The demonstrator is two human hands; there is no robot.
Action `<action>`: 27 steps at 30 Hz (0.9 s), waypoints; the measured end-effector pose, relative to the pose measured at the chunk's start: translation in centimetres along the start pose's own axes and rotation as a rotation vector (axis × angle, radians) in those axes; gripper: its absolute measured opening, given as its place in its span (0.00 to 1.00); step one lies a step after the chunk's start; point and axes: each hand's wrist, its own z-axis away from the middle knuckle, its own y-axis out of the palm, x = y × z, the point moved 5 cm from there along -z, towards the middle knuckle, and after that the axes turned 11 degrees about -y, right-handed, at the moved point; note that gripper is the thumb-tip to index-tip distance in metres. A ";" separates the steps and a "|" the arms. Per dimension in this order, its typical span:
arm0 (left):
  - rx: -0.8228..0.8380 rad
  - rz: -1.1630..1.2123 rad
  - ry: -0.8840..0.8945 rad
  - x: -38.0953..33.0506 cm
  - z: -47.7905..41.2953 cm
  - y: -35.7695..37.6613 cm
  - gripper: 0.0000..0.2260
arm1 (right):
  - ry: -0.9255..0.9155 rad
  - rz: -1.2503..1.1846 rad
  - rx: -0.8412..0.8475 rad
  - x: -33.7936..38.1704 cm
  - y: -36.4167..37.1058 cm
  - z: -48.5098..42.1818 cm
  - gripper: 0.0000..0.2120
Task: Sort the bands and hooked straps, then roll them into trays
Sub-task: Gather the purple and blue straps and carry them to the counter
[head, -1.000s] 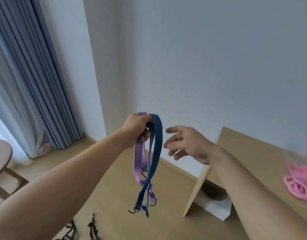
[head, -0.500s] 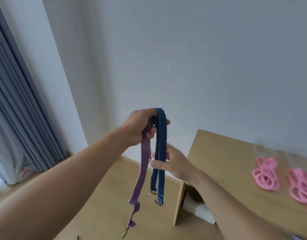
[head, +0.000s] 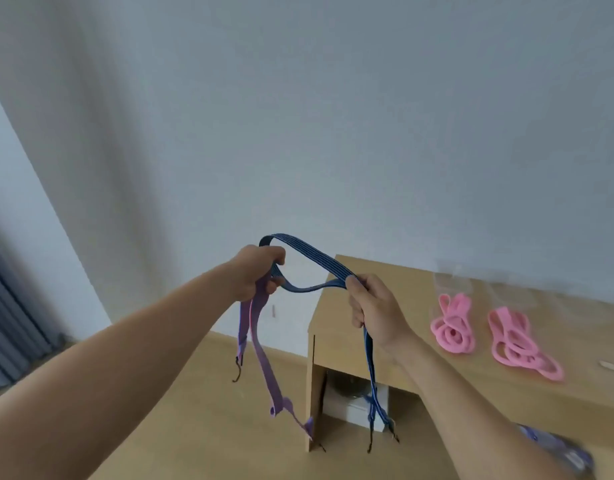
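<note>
My left hand (head: 255, 271) is raised in mid-air, closed on a purple hooked strap (head: 260, 348) that hangs down doubled, its black hooks near the floor. A blue striped hooked strap (head: 309, 252) arcs from that same hand across to my right hand (head: 373, 306), which grips it; its two ends dangle below with hooks in front of the wooden table's open side. Two pink bands (head: 452, 325) (head: 520, 344) lie coiled in clear trays on the table top.
The light wooden table (head: 367, 271) stands against the grey wall at the right, with a white box (head: 354, 407) underneath. A blurred blue-purple item (head: 558, 452) lies at the table's near edge. Grey curtains (head: 7, 327) hang at the far left over the wood floor.
My right hand has closed on the blue strap and pulled it rightward, away from the purple one. The view has swung right, showing more of the table and both pink bands.
</note>
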 end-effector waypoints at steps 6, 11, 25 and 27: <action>0.246 -0.285 -0.050 1.3 -1.6 7.0 0.07 | -0.075 0.182 -0.165 3.1 -4.3 -1.7 0.23; 0.545 -0.452 -0.004 -1.8 -0.6 11.4 0.07 | 0.028 0.378 -0.234 2.6 -6.8 -1.9 0.32; 1.212 -0.867 0.138 -3.3 -2.0 18.6 0.06 | 0.020 0.737 -0.535 4.1 -14.2 -2.8 0.11; 1.239 -0.970 0.126 -1.3 -3.0 19.2 0.06 | 0.039 0.695 -0.690 4.2 -16.5 -1.8 0.10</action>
